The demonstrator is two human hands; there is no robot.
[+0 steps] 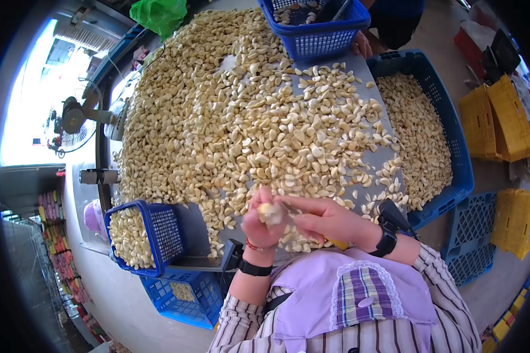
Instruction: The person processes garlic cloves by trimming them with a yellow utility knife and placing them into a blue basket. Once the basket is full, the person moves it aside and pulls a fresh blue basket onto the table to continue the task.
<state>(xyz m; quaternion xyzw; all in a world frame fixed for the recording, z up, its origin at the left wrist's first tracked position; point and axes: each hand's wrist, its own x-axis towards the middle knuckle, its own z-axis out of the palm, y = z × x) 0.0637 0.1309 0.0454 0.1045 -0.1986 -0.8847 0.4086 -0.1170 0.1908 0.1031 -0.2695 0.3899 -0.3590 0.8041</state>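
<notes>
My left hand [261, 223] is closed around a pale, curved piece [270, 213] like the cashew-shaped pieces on the table; its exact kind is unclear. My right hand [324, 217] grips a small knife, whose yellow handle [337, 242] shows below the palm. The knife's blade is mostly hidden between the fingers, right beside the held piece. Both hands meet over the near edge of a grey metal table [191, 226]. A wide, thick spread of cream-coloured curved pieces [218, 129] covers most of that table.
A blue basket [169, 232] full of pieces stands at the table's left corner; another basket [321, 41] sits at the far side. Right of the table is a large blue crate [462, 159] of pieces. Yellow crates [477, 120] stand farther right. A fan [73, 117] is at left.
</notes>
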